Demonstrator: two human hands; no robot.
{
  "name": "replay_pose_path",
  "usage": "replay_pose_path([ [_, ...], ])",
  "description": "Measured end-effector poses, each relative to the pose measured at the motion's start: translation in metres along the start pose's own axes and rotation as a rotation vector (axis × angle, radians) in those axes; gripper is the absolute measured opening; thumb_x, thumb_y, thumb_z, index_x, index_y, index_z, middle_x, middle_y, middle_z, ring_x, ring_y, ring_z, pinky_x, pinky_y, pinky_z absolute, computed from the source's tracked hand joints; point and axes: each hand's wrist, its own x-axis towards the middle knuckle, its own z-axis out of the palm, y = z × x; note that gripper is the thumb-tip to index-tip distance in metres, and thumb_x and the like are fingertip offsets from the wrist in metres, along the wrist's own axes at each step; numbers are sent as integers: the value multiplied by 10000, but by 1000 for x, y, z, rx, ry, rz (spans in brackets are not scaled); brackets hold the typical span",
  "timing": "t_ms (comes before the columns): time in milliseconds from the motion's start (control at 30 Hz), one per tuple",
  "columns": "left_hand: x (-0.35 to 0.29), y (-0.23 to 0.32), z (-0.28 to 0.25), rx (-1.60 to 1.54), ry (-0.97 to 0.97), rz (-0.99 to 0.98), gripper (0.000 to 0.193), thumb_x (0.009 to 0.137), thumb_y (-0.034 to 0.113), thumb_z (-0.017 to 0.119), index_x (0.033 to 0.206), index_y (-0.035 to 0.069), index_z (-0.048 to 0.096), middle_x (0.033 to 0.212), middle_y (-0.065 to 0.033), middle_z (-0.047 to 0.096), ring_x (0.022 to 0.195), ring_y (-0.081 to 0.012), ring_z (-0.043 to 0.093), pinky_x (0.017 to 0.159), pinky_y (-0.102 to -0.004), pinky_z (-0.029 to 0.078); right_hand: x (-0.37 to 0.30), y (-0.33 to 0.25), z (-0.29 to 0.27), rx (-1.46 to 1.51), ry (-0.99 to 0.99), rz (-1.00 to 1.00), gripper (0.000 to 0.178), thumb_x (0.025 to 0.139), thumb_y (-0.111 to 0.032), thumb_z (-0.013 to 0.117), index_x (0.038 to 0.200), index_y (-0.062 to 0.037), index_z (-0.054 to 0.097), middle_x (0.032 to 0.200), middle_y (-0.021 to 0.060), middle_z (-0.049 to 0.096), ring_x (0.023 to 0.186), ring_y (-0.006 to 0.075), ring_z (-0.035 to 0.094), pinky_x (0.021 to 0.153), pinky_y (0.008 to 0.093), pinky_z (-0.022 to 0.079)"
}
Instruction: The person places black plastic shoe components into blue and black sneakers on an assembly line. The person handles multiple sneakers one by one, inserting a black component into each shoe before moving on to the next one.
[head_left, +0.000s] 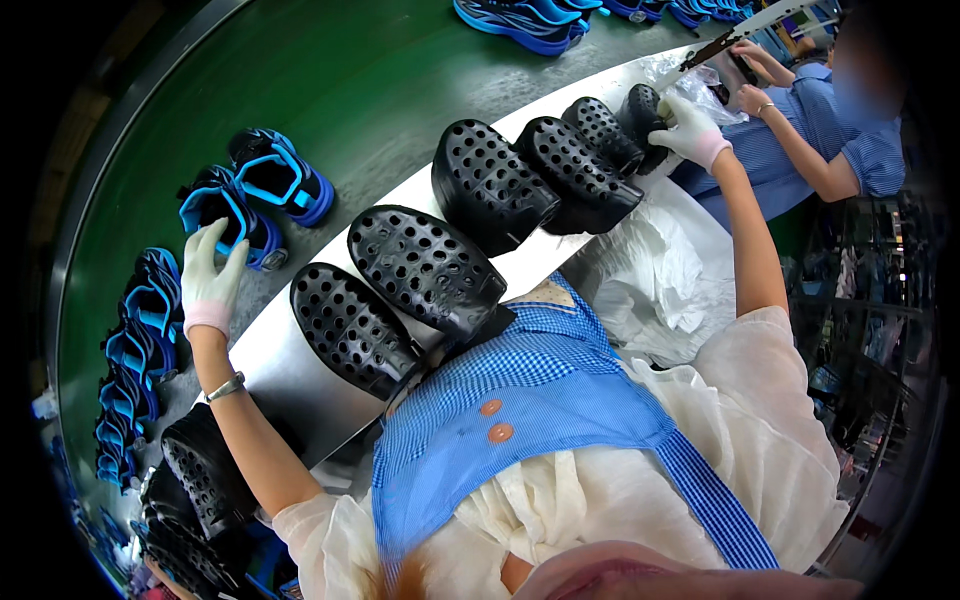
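My left hand [211,272], in a white glove, has its fingers apart at the opening of a black and blue sports shoe [262,238]; I cannot tell whether they touch it. Another such shoe [310,197] stands just beyond. My gloved right hand [694,135] is around the edge of the farthest small black perforated form [638,115], with the thumb on its near side. Between my hands, more black rounded forms full of holes, such as a large one [425,268], stand in pairs along a metal ledge [275,375].
A green conveyor belt [370,80] carries several more blue and black shoes [130,355]. Crumpled white plastic [665,275] hangs beside the ledge. A co-worker in blue [815,130] works at the right, behind a pale bar [735,42]. More perforated forms [205,470] are at lower left.
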Motion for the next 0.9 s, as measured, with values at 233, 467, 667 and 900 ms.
replay_pose_path([
  [233, -2, -9, 1, 85, 43, 110, 409, 827, 266, 636, 1189, 85, 581, 1213, -108, 529, 892, -215, 584, 822, -308, 467, -8, -8, -7, -119, -11, -8, 395, 641, -289, 738, 832, -14, 528, 783, 119, 543, 739, 244, 540, 680, 334, 450],
  [467, 5, 4, 0, 93, 178, 98, 419, 827, 267, 646, 1199, 85, 582, 1149, -117, 560, 904, -212, 588, 791, -306, 487, -16, -17, -37, 130, 102, 1, 348, 681, -227, 756, 818, -10, 521, 730, 50, 524, 655, 153, 517, 635, 280, 455],
  [667, 16, 46, -12, -465, 190, 127, 414, 879, 257, 601, 1218, 22, 565, 1081, -99, 600, 929, -165, 589, 827, -274, 467, 0, -159, -57, 183, 236, -419, 370, 694, -158, 749, 967, -10, 548, 860, 76, 561, 778, 161, 573, 724, 271, 479],
  [900, -13, 61, -16, -173, 8, 668, 425, 765, 171, 678, 1139, 7, 562, 1101, -159, 580, 955, -347, 573, 804, -396, 490, -11, -367, -19, 348, 45, -1036, 418, 575, -25, 728, 954, -1, 553, 928, 113, 550, 853, 254, 550, 781, 306, 459],
])
